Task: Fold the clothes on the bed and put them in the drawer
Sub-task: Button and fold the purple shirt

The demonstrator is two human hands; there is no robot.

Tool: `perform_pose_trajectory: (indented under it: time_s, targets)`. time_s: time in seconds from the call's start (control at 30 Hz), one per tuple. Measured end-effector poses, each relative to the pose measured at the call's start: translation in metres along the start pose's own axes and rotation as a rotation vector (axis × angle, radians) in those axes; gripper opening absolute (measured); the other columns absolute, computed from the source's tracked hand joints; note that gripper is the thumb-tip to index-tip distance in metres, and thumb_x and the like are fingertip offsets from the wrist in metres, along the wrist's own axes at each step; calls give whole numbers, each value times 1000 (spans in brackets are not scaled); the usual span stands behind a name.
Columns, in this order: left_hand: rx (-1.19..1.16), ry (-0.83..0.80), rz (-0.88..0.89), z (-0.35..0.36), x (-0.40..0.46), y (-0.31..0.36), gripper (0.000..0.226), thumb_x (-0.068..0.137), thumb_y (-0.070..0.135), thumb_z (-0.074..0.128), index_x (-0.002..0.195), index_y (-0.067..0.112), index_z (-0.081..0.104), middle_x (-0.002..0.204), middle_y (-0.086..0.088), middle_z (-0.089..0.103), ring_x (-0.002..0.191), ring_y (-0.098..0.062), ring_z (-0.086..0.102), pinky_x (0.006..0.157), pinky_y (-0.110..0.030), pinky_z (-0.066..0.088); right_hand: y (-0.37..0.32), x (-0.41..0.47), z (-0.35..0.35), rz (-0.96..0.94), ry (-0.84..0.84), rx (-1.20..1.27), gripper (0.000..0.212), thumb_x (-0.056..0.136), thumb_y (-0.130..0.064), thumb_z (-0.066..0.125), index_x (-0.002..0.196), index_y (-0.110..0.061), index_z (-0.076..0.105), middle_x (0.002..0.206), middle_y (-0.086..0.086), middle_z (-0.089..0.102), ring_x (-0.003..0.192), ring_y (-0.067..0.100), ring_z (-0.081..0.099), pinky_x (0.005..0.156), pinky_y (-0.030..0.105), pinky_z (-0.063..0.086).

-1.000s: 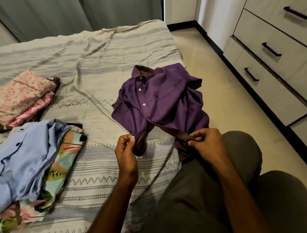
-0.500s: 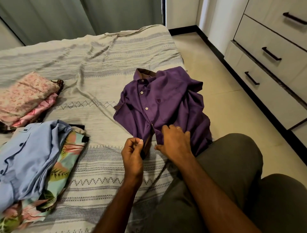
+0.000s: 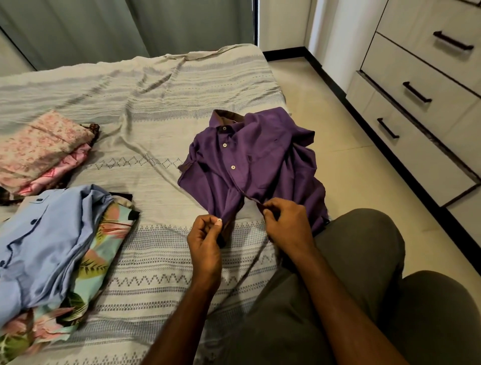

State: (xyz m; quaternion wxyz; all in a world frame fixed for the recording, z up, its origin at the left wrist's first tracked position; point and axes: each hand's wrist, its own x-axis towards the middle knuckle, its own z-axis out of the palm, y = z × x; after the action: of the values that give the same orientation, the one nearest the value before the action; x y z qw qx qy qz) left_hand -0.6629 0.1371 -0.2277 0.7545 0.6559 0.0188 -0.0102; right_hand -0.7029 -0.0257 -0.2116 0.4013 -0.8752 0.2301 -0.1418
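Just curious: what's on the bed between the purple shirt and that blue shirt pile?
Nothing: in the head view only striped bedspread lies between the purple shirt and blue shirt.

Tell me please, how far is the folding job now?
Looks done: a folded pink stack lies on the bed. In hand: the left hand and the right hand each pinch a front edge of the purple shirt, which is still crumpled. Left: the blue shirt and the floral shirt lie unfolded, and the drawers are shut.

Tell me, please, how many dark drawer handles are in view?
4: top handle clipped near the corner, second handle below, third handle lowest, and a sliver at the frame's top edge.
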Motion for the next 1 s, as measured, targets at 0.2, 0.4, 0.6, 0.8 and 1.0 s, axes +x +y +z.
perform_pose_trajectory:
  time_s: [0.2,0.4,0.6,0.8,1.0]
  targets:
    - [6,-80,28,4,-7,2,15,95,-3,59,82,6,58,68,-3,48,62,-13,43,56,-21,39,3,-14,-13,132,-90,81,17,92,-29,69,79,-18,67,72,-4,68,64,9,61,64,28,51]
    - [44,-149,39,10,-18,0,10,94,0,63,84,1,62,69,0,56,66,-14,49,62,-27,42,6,-19,-17,129,-255,-58,6,89,-26,75,87,-21,72,77,-11,67,72,-3,60,63,9,42]
    - [190,-146,154,17,-28,-4,3,82,14,73,80,14,70,90,-7,62,81,-13,61,75,-25,50,4,-25,-18,111,-156,-5,31,94,-39,66,73,-17,64,69,-2,66,66,8,62,62,28,47]
    - [164,-177,81,32,-39,0,13,91,1,70,81,10,71,76,-6,72,73,-15,67,68,-26,55,4,-34,-23,158,-306,522,13,98,-22,64,95,-14,74,89,2,75,87,16,72,82,35,59]
    - [116,-141,59,40,-39,7,19,91,0,69,79,14,71,72,3,72,69,-5,66,64,-18,51,4,-34,-23,168,-348,605,14,97,-11,63,108,-13,72,98,3,76,94,17,72,84,29,58]
